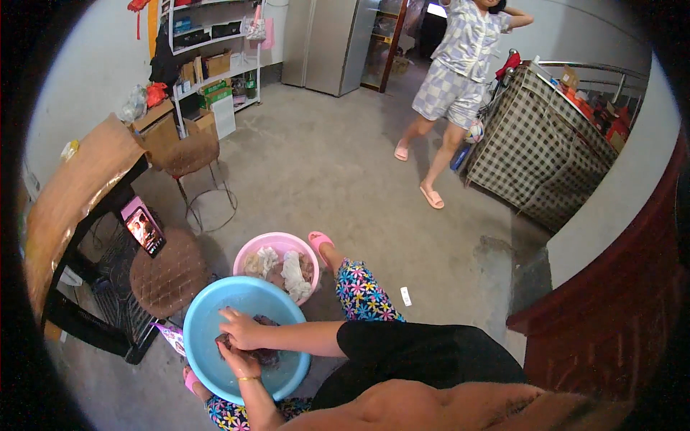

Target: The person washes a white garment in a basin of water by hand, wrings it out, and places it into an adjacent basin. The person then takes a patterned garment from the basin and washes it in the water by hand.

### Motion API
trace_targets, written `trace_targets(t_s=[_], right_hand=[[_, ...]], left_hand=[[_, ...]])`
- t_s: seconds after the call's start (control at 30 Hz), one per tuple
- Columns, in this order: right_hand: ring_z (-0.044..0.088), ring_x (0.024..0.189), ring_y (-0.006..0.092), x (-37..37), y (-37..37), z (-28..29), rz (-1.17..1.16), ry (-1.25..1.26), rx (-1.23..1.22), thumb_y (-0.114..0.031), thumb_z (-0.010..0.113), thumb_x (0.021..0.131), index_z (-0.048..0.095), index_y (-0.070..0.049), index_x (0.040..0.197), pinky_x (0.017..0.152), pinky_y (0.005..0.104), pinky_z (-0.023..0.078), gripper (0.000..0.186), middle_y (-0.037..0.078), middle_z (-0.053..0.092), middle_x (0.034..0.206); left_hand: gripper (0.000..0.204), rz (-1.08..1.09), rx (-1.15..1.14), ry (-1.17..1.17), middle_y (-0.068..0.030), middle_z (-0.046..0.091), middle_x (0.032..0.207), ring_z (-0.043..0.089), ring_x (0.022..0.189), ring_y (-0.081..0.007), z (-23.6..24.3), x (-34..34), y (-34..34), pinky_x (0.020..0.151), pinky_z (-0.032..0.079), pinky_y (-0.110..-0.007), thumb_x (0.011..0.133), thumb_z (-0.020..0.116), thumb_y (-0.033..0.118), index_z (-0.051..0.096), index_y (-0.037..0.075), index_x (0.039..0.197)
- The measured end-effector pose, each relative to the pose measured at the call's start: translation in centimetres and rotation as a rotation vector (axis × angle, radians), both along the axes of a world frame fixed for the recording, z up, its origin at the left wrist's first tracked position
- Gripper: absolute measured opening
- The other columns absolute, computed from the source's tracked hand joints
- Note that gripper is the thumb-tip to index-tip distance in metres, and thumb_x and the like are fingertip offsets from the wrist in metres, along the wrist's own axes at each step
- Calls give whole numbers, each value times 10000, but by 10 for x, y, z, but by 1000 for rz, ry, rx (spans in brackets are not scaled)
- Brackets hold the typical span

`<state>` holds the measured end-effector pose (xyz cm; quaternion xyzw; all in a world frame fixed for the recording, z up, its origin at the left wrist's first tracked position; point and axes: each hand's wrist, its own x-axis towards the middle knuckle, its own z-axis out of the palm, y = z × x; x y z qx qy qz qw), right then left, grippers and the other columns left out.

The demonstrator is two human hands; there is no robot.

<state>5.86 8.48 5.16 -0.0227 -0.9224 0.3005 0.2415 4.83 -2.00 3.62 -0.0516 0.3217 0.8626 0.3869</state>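
Note:
A light blue basin (198, 309) of water stands on the floor, with a dark brown wet cloth (269, 356) partly in the water. Over it, my left hand (241, 364), with a gold bracelet at the wrist, grips part of the cloth from the near side. Reaching in from the right under a black sleeve, my right hand (244, 332) presses on the same bunched cloth, close against the left. Some of its fingers show bent over the top; the gripped part is mostly hidden. Touching the blue basin's far side is a pink basin (243, 248) holding pale and brown wet cloths.
A round brown stool (167, 276) carries a propped phone (146, 233). Left of it stands a wood-topped black table (86, 187). Another person (460, 65) stands beyond, near a checked-cloth-covered cabinet (539, 136). A white slip (406, 297) lies on the concrete floor.

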Motion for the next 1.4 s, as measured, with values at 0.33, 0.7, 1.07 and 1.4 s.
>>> trace_targets(t_s=[0.33, 0.7, 1.07, 1.4], right_hand=[[423, 1037, 370, -5, -1, -45, -197, -549, 60, -172, 470, 753, 550, -94, 1049, 853, 531, 327, 316, 182, 420, 1182], [578, 702, 327, 3, -17, -26, 142, -372, -530, -137, 510, 687, 545, -37, 775, 612, 438, 433, 138, 163, 580, 691], [559, 648, 327, 38, -62, 62, 439, -80, -175, -196, 544, 707, 496, -57, 670, 541, 428, 431, 152, 137, 543, 654], [572, 638, 343, -25, -31, 19, 137, -148, 26, -232, 479, 750, 538, -86, 676, 573, 464, 450, 174, 136, 590, 680]], left_hand=[[587, 111, 27, -309, -114, 412, 1252, 376, 1146, -295, -31, -18, -10, 963, 277, -458, 830, 295, 485, 363, 76, 1246], [426, 4, 53, -221, -89, 543, 1047, 503, 988, -252, -31, -12, -14, 870, 383, -409, 828, 369, 409, 503, 78, 1061], [321, 194, 85, -279, -80, 576, 975, 540, 908, -214, -14, 0, -25, 834, 417, -362, 850, 394, 333, 541, 83, 988], [306, 199, 151, -283, -62, 595, 958, 551, 890, -200, 1, -1, -9, 816, 425, -347, 860, 392, 330, 563, 92, 949]])
